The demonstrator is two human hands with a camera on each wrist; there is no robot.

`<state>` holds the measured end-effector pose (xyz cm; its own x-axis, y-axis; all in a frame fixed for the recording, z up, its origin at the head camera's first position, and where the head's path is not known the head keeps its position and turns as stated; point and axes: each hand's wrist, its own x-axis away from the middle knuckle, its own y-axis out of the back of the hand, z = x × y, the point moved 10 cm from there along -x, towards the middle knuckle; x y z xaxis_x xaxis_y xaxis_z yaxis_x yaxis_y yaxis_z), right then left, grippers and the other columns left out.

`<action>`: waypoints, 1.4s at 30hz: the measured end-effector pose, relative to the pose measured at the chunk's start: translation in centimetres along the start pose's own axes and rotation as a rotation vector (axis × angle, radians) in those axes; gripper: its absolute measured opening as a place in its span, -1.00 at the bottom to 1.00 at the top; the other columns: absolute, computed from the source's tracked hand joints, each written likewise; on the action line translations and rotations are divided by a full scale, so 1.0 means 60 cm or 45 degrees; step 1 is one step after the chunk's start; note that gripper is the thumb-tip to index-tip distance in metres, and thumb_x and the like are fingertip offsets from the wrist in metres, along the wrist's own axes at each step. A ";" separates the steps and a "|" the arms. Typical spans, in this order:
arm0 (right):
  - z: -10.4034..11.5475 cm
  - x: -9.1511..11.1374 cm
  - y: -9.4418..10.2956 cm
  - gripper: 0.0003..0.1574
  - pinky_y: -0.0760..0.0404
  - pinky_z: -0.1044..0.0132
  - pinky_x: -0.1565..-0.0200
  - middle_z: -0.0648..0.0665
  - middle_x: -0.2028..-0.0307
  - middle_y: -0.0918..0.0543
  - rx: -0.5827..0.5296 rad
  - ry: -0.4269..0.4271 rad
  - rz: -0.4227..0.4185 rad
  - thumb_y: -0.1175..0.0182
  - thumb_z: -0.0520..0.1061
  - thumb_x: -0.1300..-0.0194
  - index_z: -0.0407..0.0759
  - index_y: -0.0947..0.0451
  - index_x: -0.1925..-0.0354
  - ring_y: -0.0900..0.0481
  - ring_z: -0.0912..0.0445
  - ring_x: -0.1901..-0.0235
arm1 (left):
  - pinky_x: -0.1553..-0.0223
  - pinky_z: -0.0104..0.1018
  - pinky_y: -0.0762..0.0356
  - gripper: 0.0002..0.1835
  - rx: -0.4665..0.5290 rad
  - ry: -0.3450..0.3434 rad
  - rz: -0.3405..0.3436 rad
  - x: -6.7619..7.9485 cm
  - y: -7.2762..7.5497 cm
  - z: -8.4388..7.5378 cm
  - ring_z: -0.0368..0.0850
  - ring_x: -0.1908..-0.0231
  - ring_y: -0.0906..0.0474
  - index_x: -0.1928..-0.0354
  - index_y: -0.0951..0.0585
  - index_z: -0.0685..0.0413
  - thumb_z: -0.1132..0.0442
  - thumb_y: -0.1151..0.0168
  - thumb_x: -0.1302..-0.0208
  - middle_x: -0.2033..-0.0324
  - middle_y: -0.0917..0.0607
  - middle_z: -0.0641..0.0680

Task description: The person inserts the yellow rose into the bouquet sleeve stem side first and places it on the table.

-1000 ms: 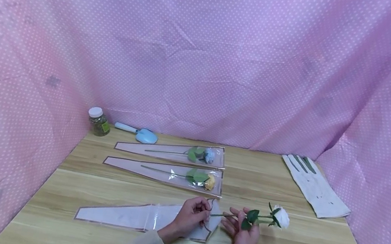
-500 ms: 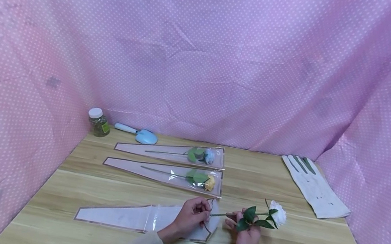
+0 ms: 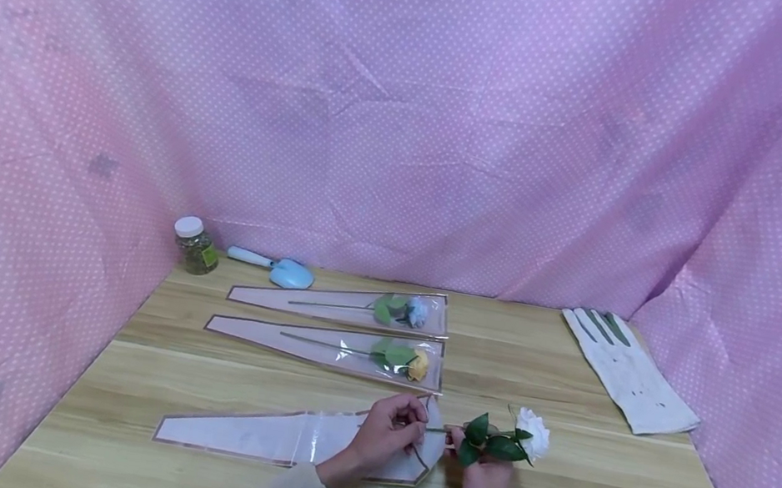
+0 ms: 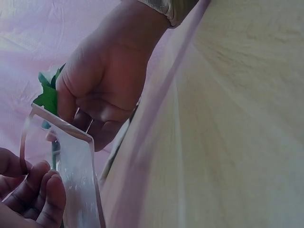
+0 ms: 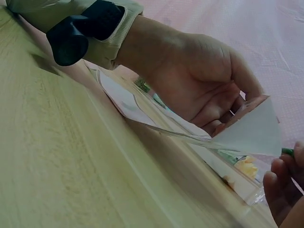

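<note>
A white artificial rose [image 3: 533, 434] with dark green leaves [image 3: 477, 428] lies level above the table, its stem pointing left. My right hand [image 3: 486, 482] holds it from below near the leaves. The stem's lower end runs into the mouth of a clear, brown-edged flower sleeve [image 3: 241, 434], which lies on the table. With thumb and fingers, my left hand [image 3: 384, 433] pinches the sleeve's upper edge by the mouth, keeping it raised. In the right wrist view the sleeve's pale flap [image 5: 254, 128] spreads between both hands. The stem's tip is hidden behind my left fingers.
Behind lie two sleeves, one with a yellow rose [image 3: 418, 364], one with a blue rose [image 3: 418, 312]. A blue trowel [image 3: 291, 273] and a white-capped jar [image 3: 196, 249] stand back left. A white glove [image 3: 632, 377] lies right. Pink dotted cloth [image 3: 411, 112] surrounds the table.
My right hand has moved left with the white rose, bringing its leaves closer to the sleeve's mouth. Its fingers have closed in around the stem. My left hand keeps its pinch, nearly still.
</note>
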<state>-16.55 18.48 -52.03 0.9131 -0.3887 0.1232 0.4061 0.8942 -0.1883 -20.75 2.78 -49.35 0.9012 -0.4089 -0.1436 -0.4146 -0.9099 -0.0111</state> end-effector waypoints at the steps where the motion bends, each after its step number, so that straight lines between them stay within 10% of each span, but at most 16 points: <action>1: 0.003 0.000 -0.002 -0.73 -0.73 0.33 0.31 0.09 0.45 -0.75 -0.002 0.014 0.011 -0.34 -0.31 -0.23 -0.48 -0.52 0.17 -0.71 0.26 0.41 | 0.50 -0.56 -0.52 -0.86 0.000 0.002 -0.003 0.000 0.000 0.000 -0.41 0.52 -0.48 0.21 -0.47 0.52 0.49 -0.12 -0.25 0.41 -0.50 0.59; 13: 0.033 0.004 -0.011 -0.66 -0.75 0.24 0.08 0.03 0.03 -0.66 -0.337 0.078 0.317 0.11 -0.34 -0.46 -0.25 -0.41 -0.14 -0.76 0.13 0.17 | 0.49 -0.56 -0.52 -0.95 -0.023 -0.039 -0.028 -0.003 0.008 -0.002 -0.39 0.51 -0.49 0.25 -0.49 0.40 0.53 -0.11 -0.25 0.42 -0.52 0.59; 24: 0.016 -0.018 0.037 -0.76 -0.76 0.28 0.26 -0.01 0.26 -0.75 -0.224 -0.092 -0.067 -0.13 -0.06 -0.47 -0.16 -0.42 0.02 -0.77 0.18 0.32 | 0.49 -0.58 -0.49 -0.92 -0.010 -0.026 -0.044 -0.001 0.008 -0.003 -0.41 0.51 -0.48 0.24 -0.48 0.47 0.54 -0.11 -0.24 0.42 -0.50 0.60; 42: 0.004 0.000 0.011 -0.86 -0.70 0.44 0.19 0.10 0.30 -0.77 -0.093 -0.105 -0.008 -0.25 -0.18 -0.37 -0.15 -0.48 0.15 -0.72 0.27 0.32 | 0.48 -0.57 -0.52 -0.91 -0.064 -0.057 -0.059 0.000 0.008 -0.015 -0.42 0.49 -0.49 0.23 -0.52 0.44 0.52 -0.14 -0.23 0.41 -0.54 0.53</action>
<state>-16.31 19.13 -51.90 0.9057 -0.3717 0.2038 0.4159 0.8722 -0.2577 -20.82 2.27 -48.46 0.9123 -0.3636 -0.1881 -0.3646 -0.9307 0.0307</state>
